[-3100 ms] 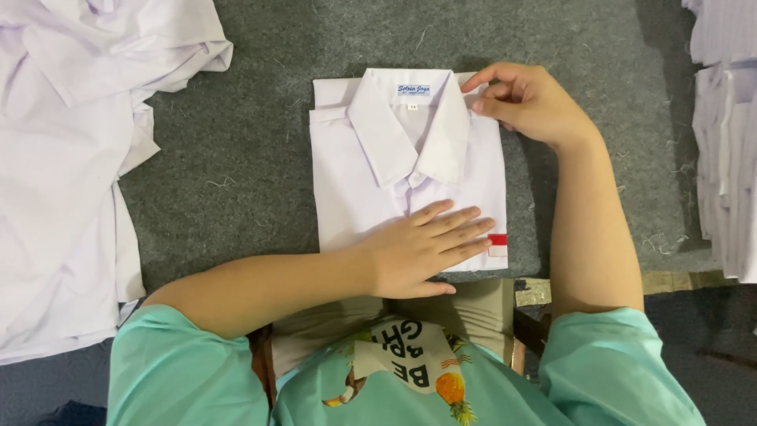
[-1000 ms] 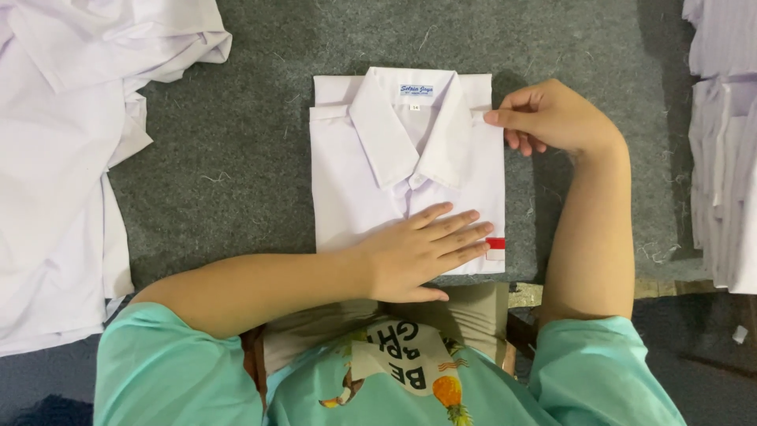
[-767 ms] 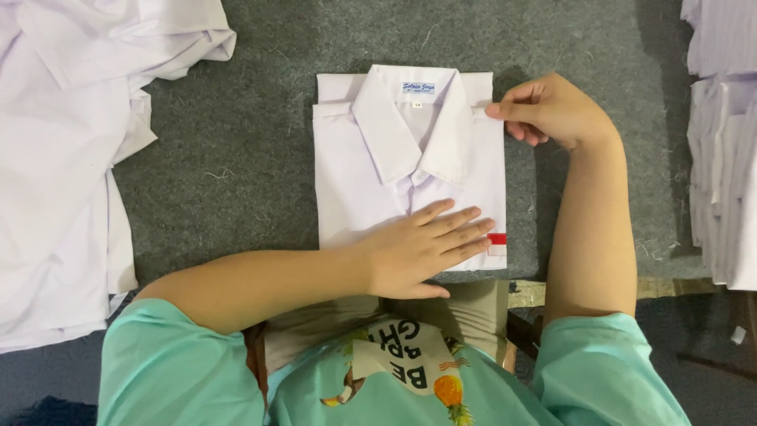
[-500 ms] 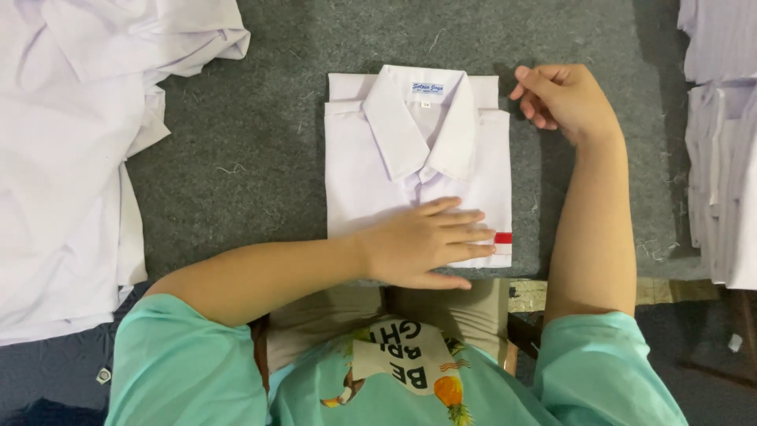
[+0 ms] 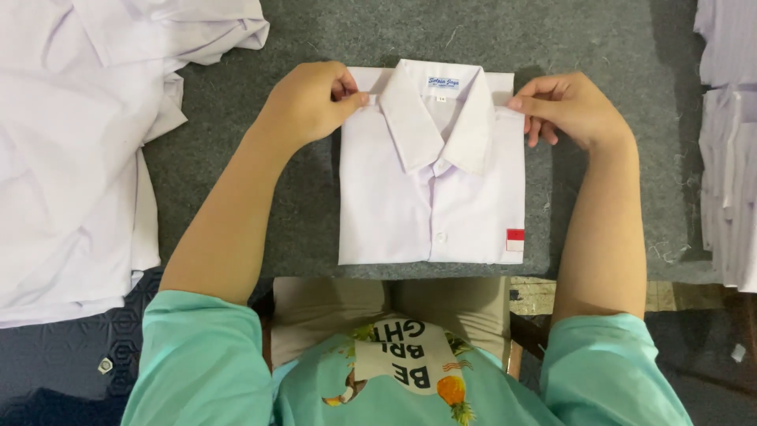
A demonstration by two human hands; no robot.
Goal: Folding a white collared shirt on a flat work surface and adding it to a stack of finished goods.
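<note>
Your left hand (image 5: 311, 102) and right hand (image 5: 569, 109) each pinch a top corner of one folded white shirt (image 5: 432, 189) on grey felt (image 5: 599, 31).

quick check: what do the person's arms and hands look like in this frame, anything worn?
Both hands are bare: left hand, right hand, no gloves, rings or watch visible. Forearms are uncovered. Short mint-green T-shirt sleeves cover the upper arms, loose and plain, ending above the elbows. No markings on the sleeves.
</note>
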